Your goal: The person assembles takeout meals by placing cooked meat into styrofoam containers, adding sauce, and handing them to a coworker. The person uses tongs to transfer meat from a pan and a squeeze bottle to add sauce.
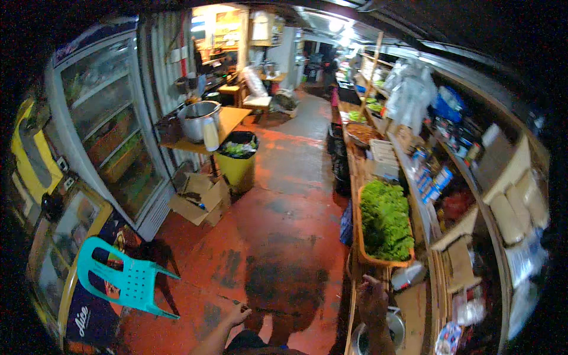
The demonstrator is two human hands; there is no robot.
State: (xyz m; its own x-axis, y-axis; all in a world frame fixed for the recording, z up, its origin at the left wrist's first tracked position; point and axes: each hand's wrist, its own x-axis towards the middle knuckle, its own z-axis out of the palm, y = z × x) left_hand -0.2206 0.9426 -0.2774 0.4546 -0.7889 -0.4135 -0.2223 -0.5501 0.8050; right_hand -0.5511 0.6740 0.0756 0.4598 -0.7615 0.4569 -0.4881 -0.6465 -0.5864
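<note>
My left hand point(238, 313) hangs low over the red floor with its fingers curled. A thin dark thing shows at its fingertips, too small to make out. Over the wooden counter on the right, my right hand point(373, 289) is raised with its fingers apart, though the picture is dim there. Just beyond it stands an orange crate point(358, 228) heaped with green leaf lettuce point(384, 219). A metal pot point(397, 331) sits under my right forearm, partly hidden by it. Beside the crate's near end lies a pale rounded container point(408, 276).
A turquoise plastic chair point(127, 275) lies tilted at the left by a glass-door fridge point(106, 118). Further along are a cardboard box point(204, 204), a yellow bin point(238, 168) and a big pot point(199, 121) on a table. Shelves with plastic bags point(408, 89) line the right side.
</note>
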